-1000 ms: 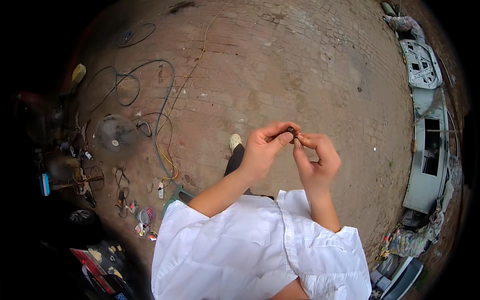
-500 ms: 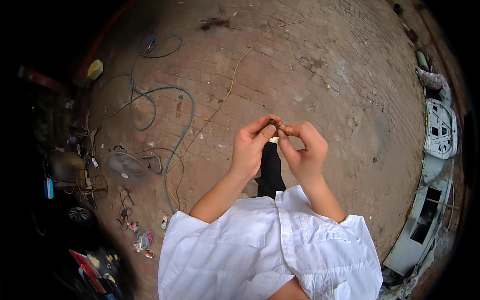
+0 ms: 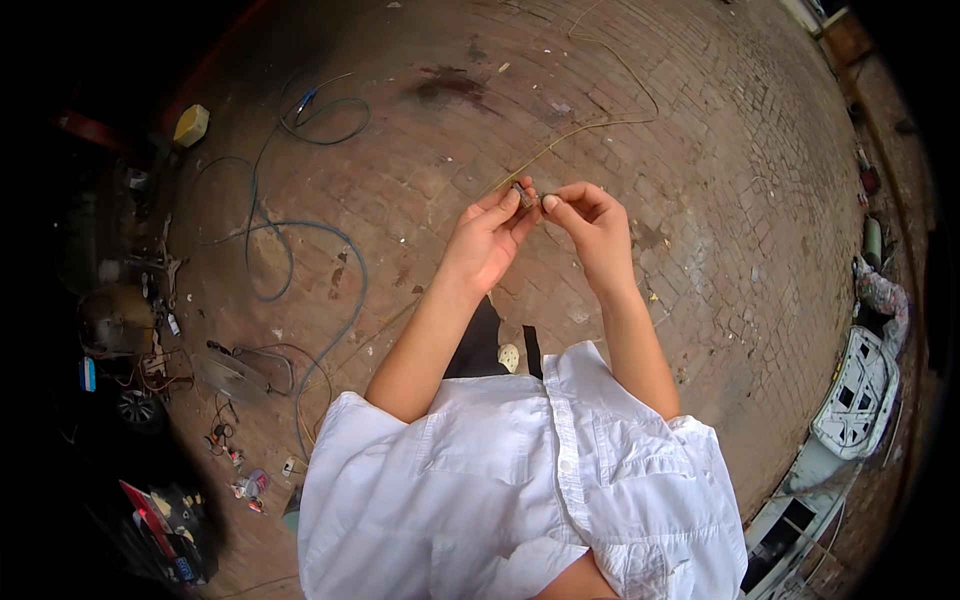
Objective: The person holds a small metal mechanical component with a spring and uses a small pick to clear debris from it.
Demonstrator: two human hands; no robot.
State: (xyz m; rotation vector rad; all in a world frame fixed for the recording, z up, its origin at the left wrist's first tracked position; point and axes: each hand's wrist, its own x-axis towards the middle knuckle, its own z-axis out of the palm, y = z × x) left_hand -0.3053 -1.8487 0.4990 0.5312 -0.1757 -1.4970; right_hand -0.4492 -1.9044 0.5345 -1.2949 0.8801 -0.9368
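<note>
In front of my chest, both hands are raised and close together over the brick floor. My left hand (image 3: pixel 484 243) grips a small dark metal piece (image 3: pixel 523 196) between thumb and fingers. Just beside it, my right hand (image 3: pixel 598 228) has thumb and forefinger pinched on a tiny dark piece (image 3: pixel 545 202), mostly covered by the fingertips. A narrow gap shows between the two pinches. Both pieces are too small to tell their exact kind.
On the left, a blue-grey hose (image 3: pixel 363 280) loops over the brick floor (image 3: pixel 720 240), near a standing fan (image 3: pixel 235 370) and a yellow container (image 3: pixel 192 125). A thin yellow cord (image 3: pixel 600 125) runs ahead. White vehicle panels (image 3: pixel 857 392) lie along the right edge.
My hands have moved up and slightly left in the view, and their fingertips have drawn apart. The dark piece in my left hand shows more. The view has shifted and my legs have moved.
</note>
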